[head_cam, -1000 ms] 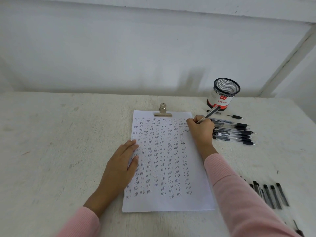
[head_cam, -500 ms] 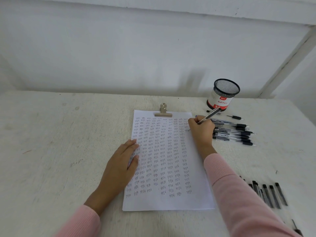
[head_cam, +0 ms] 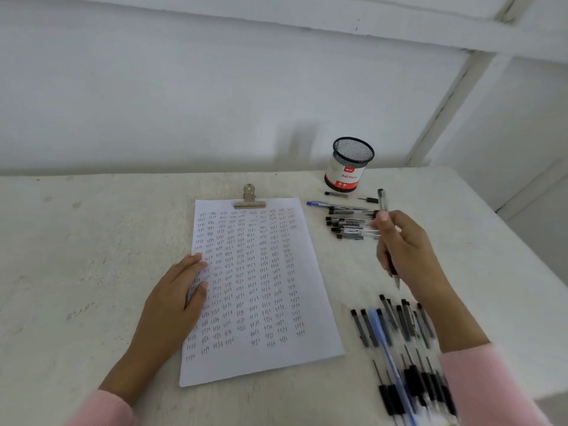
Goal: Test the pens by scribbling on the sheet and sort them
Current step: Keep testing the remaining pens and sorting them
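The left hand [head_cam: 175,299] lies flat on the sheet [head_cam: 261,287] to pin it; the right hand [head_cam: 405,250] grips a pen [head_cam: 382,200] tip-down near the closer pile [head_cam: 399,330], likely about to sort it

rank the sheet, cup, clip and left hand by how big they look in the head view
1. sheet
2. left hand
3. cup
4. clip
The hand is nearer the camera than the cup, so its lead may be partly perspective.
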